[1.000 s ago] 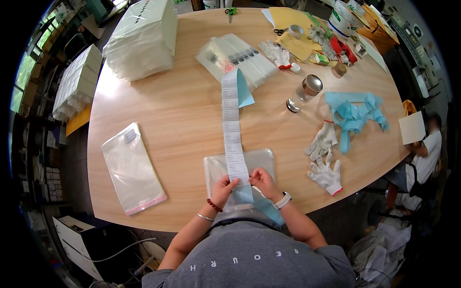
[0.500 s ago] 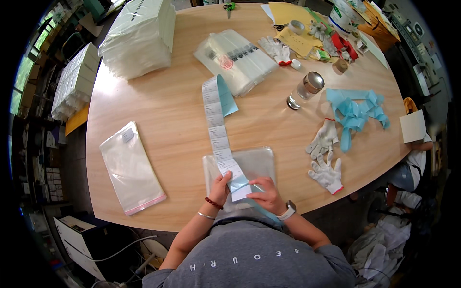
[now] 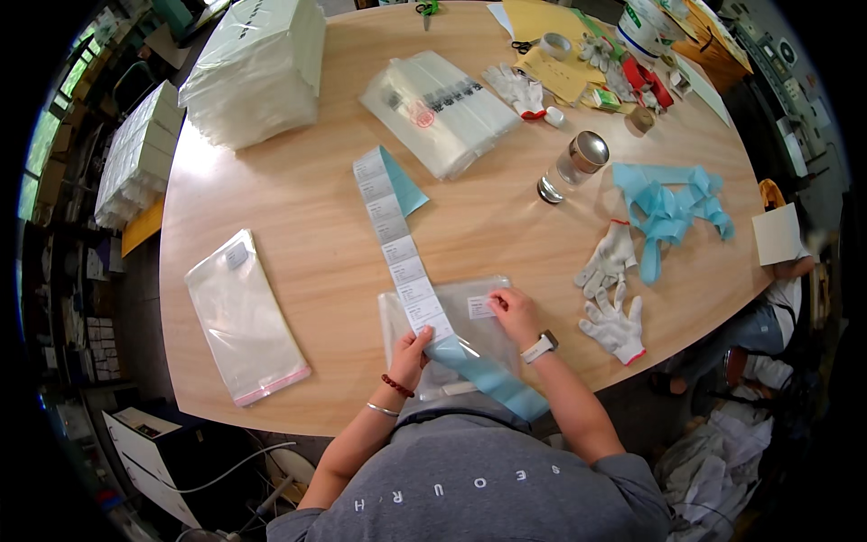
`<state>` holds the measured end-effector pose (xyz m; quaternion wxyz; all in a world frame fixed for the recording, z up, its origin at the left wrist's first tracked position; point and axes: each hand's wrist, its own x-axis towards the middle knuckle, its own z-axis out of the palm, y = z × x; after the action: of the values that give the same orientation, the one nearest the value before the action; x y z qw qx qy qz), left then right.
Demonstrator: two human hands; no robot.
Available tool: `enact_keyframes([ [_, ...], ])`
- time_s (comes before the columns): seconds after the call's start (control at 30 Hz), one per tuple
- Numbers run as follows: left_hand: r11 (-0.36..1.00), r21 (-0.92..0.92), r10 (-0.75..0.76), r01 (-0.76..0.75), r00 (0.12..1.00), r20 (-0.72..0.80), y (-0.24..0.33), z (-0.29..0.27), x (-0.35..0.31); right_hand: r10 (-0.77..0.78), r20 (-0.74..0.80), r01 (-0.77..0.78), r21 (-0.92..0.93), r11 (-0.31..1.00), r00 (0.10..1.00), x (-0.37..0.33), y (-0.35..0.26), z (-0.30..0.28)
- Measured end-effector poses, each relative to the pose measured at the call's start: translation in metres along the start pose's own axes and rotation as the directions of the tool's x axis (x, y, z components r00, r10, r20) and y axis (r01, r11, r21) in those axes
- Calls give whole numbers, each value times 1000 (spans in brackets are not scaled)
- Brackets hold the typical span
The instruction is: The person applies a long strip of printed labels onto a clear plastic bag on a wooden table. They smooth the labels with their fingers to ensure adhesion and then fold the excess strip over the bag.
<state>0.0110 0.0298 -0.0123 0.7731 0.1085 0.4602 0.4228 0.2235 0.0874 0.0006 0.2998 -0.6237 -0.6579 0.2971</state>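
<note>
Pinching, left hand [image 3: 411,359]: long white-and-pale-blue paper label strip [image 3: 397,256], which the grip apparently steadies across the wooden table [image 3: 316,208]; right hand [image 3: 517,320]: small white rectangular label [image 3: 480,308] by its edge, seemingly leaving its face uncovered, over a clear plastic bag [image 3: 494,348], contact unclear.

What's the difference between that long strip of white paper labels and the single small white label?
The long strip of white paper labels is a chain on light-blue backing; the single small white label is one separate rectangle. The left hand holds the strip; the right hand pinches the label over the clear plastic bag. Both are white with dark print.
</note>
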Motion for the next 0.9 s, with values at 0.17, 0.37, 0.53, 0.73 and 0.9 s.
enact_keyframes([
  [0.17, 1000, 21, -2, 2, 1000, -9, 1, 0, -2, -176, -261, 83, -332, 940, 949, 8, -14, -5],
  [0.37, 998, 55, 7, -7, 1000, -10, 2, 1, -4, 17, 18, -17, 21, 1000, 1000, 20, 8, -21],
  [0.53, 999, 47, 1, -1, 1000, -3, 1, -1, -4, -366, -104, 311, -346, 885, 925, 14, -4, -24],
  [0.73, 999, 36, 5, -6, 1000, 20, 2, -2, -6, -418, -159, 319, -427, 846, 895, 9, -12, -26],
  [0.9, 999, 46, 13, -14, 1000, 16, 5, -1, -8, -377, -184, 346, -179, 921, 908, 2, -12, -22],
])
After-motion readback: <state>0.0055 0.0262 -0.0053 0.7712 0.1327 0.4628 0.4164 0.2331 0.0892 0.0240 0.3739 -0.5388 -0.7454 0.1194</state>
